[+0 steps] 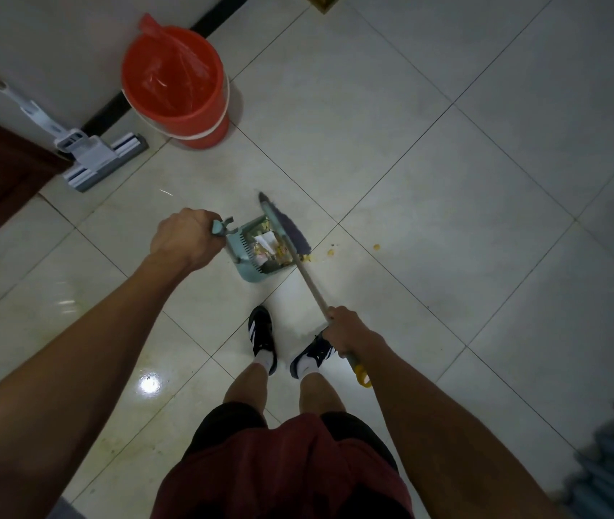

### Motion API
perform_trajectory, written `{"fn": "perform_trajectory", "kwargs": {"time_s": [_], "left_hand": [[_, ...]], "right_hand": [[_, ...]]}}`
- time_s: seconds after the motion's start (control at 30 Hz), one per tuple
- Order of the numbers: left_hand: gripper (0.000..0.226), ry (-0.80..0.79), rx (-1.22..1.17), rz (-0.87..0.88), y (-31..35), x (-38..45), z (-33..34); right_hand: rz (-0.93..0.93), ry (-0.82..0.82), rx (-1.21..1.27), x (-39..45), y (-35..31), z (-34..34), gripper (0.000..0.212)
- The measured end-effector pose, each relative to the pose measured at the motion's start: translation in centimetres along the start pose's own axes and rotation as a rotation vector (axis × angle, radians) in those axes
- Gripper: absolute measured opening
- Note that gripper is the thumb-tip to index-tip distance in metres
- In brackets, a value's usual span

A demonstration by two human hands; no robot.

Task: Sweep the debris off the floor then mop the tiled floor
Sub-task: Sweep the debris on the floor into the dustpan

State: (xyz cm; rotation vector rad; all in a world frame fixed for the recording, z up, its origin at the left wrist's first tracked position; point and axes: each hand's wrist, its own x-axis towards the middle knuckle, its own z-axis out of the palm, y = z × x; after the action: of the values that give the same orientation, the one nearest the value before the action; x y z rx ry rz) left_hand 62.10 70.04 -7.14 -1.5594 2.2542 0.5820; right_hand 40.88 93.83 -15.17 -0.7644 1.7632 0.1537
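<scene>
The tiled floor is pale and glossy, with grout lines running diagonally across the head view. A red-lined bucket stands at 11 o'clock beside the wall, and a flat mop lies at 10 o'clock, untouched.

The dustpan sits just above centre, its open mouth facing 3 o'clock. It already holds paper and yellow scraps. The left hand has its fingers wrapped around the dustpan handle.

The right hand has its fingers closed around the broom shaft. The shaft runs from 5 o'clock up to 11 o'clock, and the bristle head rests at the dustpan mouth.

Remaining debris lies at 3 o'clock from the bristles, outside the pan: several yellow crumbs near the lip, one farther out. The right hand is nearer. Judgement: the next stroke must pull the bristles from 3 o'clock toward 9 o'clock, into the pan mouth. Mopping has not begun.
</scene>
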Motion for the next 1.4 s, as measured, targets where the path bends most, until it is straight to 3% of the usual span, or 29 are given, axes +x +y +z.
{"fn": "perform_trajectory", "kwargs": {"time_s": [0.27,0.4,0.5,0.67,0.93,1.4], "left_hand": [[0.018,0.01,0.009,0.022,-0.1,-1.4,0.8],[0.017,0.027,0.002,0.036,0.1,-1.7,1.1],[0.018,0.019,-0.006,0.034,0.0,-2.1,1.2],[0.018,0.014,0.02,0.043,-0.4,-3.1,0.8],[0.021,-0.006,0.019,0.057,-0.8,-3.9,0.5],[0.018,-0.039,-0.031,-0.031,-6.4,-4.6,0.1]], "right_hand": [[0.0,-0.015,0.083,-1.6,-0.1,1.5,0.043],[-0.021,-0.035,0.117,-2.6,-0.1,2.0,0.031],[-0.018,-0.033,0.15,-3.6,0.3,1.9,0.01],[0.019,0.017,0.27,-5.3,1.6,0.7,0.003],[0.068,0.103,0.409,-6.5,2.0,-0.9,0.027],[0.112,0.092,0.806,-4.1,-1.8,-1.6,0.016]]}}
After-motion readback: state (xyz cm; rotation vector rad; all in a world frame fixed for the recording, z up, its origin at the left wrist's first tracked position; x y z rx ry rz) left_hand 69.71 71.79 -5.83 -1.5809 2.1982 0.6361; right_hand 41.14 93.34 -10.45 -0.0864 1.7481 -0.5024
